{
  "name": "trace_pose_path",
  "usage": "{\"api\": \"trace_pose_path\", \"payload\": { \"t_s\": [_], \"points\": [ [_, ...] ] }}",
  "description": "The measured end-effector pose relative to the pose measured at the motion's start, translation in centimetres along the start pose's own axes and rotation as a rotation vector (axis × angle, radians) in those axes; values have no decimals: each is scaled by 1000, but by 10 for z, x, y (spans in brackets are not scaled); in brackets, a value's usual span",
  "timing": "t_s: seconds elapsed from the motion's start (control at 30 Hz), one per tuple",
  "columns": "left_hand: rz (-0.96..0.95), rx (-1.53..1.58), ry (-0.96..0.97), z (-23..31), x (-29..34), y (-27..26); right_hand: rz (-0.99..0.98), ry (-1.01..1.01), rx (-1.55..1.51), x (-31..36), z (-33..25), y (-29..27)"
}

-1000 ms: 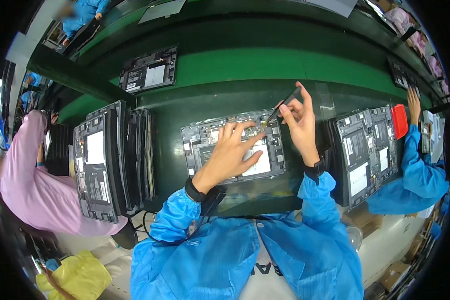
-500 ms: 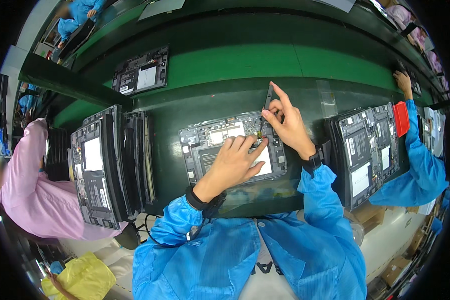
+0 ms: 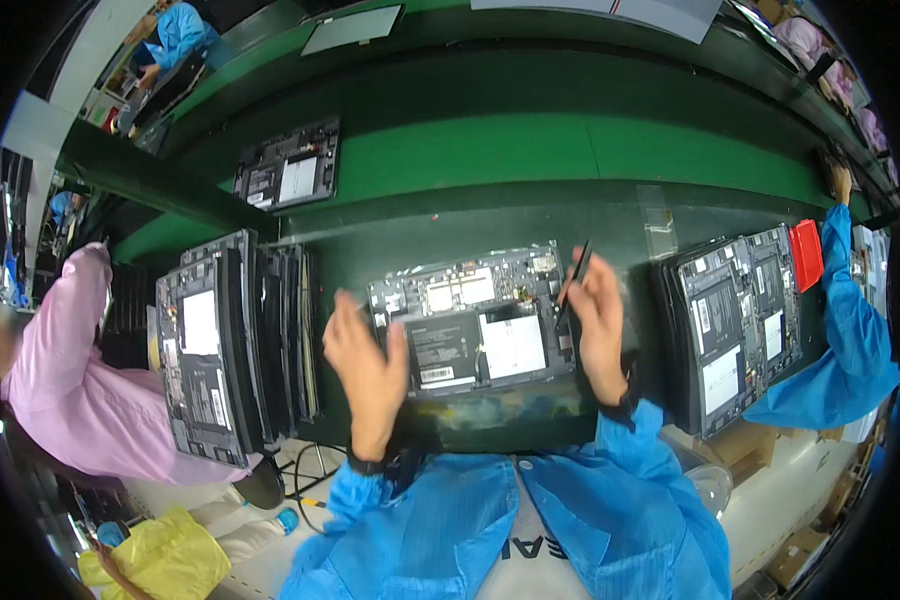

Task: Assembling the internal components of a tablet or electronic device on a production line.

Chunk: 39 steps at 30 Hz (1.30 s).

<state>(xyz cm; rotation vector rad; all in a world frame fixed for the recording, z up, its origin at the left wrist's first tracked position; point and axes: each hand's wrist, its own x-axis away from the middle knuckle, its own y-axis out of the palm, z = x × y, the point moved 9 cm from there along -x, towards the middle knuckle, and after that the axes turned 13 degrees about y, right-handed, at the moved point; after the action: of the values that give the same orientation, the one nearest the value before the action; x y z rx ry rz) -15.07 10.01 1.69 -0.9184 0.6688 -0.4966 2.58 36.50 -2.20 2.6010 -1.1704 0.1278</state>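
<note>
Left hand (image 3: 365, 368) spread, empty, beside uncovered device (image 3: 475, 325) | right hand (image 3: 601, 318) pinches dark tool (image 3: 576, 270) pen-like, probably for control | device flat on surface (image 3: 500, 212), likely for access | left stack (image 3: 198, 325), right stack (image 3: 727, 320) seemingly kept within reach | farther unit (image 3: 295, 170) beyond

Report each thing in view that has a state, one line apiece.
Bare left hand: open, empty.
Bare right hand: closed on a slim black tool.
Flat black rectangular device, centre: uncovered, inner parts exposed.
Left stack of black devices: outer one uncovered.
Right stack of black devices: inner parts showing.
Black device on the green surface: lying uncovered.
</note>
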Motion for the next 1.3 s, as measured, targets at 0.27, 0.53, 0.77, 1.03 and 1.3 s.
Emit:
{"api": "trace_pose_path", "payload": {
  "t_s": [0.27,0.53,0.77,1.03,1.3],
  "points": [
    [31,807,-220,-8,30,20,-19,93,-166,18,19,-10],
    [259,1220,-264,-39,-110,47,186,-147,-195,29,1,-29],
    [315,1129,-142,-78,-302,173,96,30,-170,55,44,-19],
    [457,215,403,12,-341,160,554,-547,138,201,-70,-111],
    [-1128,1135,647,343,-119,297,1159,-164,-593,229,66,-274]
  ]
}}
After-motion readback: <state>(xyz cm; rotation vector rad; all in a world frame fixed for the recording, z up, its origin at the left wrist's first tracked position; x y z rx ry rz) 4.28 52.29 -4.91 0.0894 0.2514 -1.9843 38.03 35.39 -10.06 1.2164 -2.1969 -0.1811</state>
